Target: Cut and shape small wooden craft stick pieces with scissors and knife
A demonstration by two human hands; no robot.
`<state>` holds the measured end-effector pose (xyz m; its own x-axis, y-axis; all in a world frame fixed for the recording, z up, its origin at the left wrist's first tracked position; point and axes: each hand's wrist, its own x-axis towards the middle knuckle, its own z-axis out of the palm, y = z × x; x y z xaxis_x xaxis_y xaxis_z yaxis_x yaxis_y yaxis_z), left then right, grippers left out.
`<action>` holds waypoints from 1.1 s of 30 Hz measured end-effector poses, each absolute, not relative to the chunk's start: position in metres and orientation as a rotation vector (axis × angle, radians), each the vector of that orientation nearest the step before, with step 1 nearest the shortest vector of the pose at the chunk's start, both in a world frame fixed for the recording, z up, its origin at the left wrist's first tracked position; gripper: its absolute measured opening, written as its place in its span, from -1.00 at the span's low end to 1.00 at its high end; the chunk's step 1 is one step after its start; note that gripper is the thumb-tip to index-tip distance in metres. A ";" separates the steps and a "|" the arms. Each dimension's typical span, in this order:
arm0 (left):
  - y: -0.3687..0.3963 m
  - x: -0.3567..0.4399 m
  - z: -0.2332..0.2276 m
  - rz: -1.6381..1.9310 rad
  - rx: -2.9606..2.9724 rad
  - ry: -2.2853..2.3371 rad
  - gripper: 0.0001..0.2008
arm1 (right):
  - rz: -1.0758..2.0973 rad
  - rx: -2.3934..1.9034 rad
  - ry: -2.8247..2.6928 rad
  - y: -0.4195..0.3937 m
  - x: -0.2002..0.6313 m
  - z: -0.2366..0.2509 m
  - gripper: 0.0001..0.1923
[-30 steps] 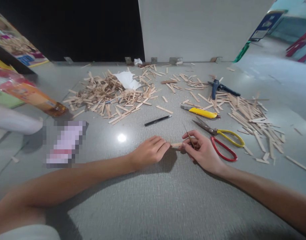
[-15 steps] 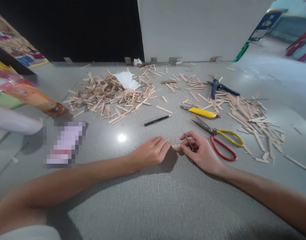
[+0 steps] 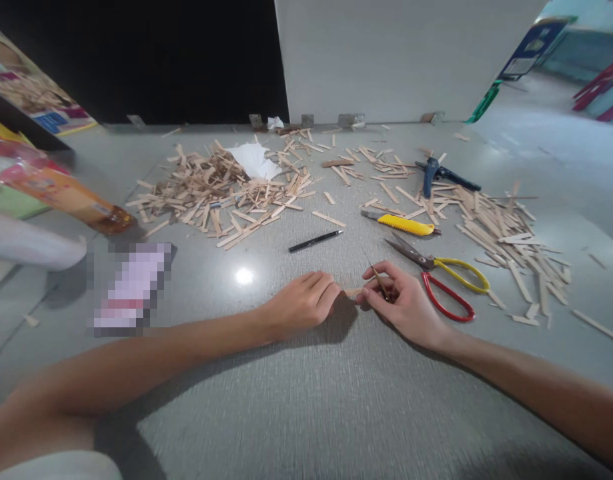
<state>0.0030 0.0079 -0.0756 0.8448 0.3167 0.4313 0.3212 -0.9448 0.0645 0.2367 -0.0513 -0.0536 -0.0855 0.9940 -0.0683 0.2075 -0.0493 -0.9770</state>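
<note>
My left hand (image 3: 302, 303) rests on the grey table (image 3: 306, 400) and pinches the left end of a small flat wooden stick (image 3: 353, 291). My right hand (image 3: 405, 303) holds the stick's right end and also grips a thin dark pointed tool (image 3: 378, 280) between its fingers, its tip angled up and left. Both hands sit close together at the table's middle, only the short middle of the stick showing between them.
Red-and-yellow scissors (image 3: 443, 280) lie just right of my right hand. Behind are a yellow utility knife (image 3: 403, 225), a black pen (image 3: 316, 241), blue pliers (image 3: 439, 175) and two heaps of wooden sticks (image 3: 216, 193) (image 3: 506, 233). A bottle (image 3: 71, 197) lies at left.
My right hand has slid slightly left and closer to my left hand, covering more of the stick. The tool's tip has tilted a little. Nothing else moved.
</note>
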 end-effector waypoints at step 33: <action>0.022 0.005 -0.043 -1.709 -3.493 -2.133 -0.78 | 0.185 -1.173 -1.989 -0.066 0.244 -0.063 -0.69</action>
<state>0.0054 0.0224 -0.0431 0.5164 0.8530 -0.0760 0.1116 0.0210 0.9935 0.2442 -0.0663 -0.0633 -0.2481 0.7884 0.5630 0.6711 0.5590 -0.4870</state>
